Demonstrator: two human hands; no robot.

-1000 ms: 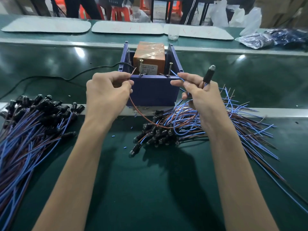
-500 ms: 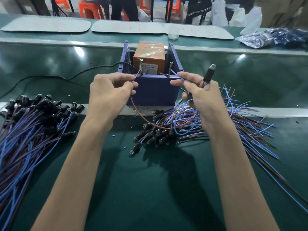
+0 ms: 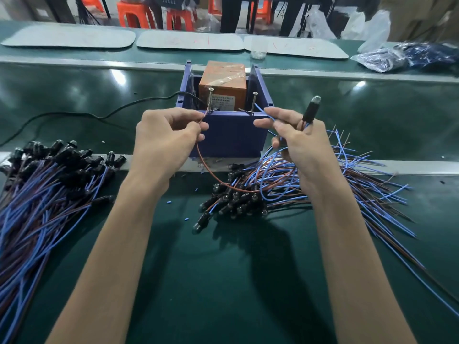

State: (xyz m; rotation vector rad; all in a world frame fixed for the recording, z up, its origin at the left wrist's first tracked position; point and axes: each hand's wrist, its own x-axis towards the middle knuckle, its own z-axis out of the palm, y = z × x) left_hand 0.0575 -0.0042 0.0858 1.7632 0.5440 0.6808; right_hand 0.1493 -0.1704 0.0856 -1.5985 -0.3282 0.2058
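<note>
My left hand (image 3: 165, 136) pinches the end of a brown wire (image 3: 211, 173) and holds its tip at the left screw (image 3: 210, 99) on the blue box (image 3: 231, 135). My right hand (image 3: 296, 140) pinches a blue wire (image 3: 263, 112) near the right screw (image 3: 253, 101) and also holds the black LED holder (image 3: 310, 110), which stands up between its fingers. Both wires loop down toward the pile below. An orange block (image 3: 224, 81) sits inside the box.
A pile of wired black LED holders (image 3: 236, 199) lies under my right hand, its wires fanning right. A second bundle (image 3: 47, 184) lies at the left. A black cable (image 3: 99, 115) runs left from the box. Grey mats (image 3: 188, 40) and plastic bags (image 3: 407, 55) lie beyond.
My left hand has moved right and up, bringing the brown wire's tip to the left screw. My right hand has hardly moved.
</note>
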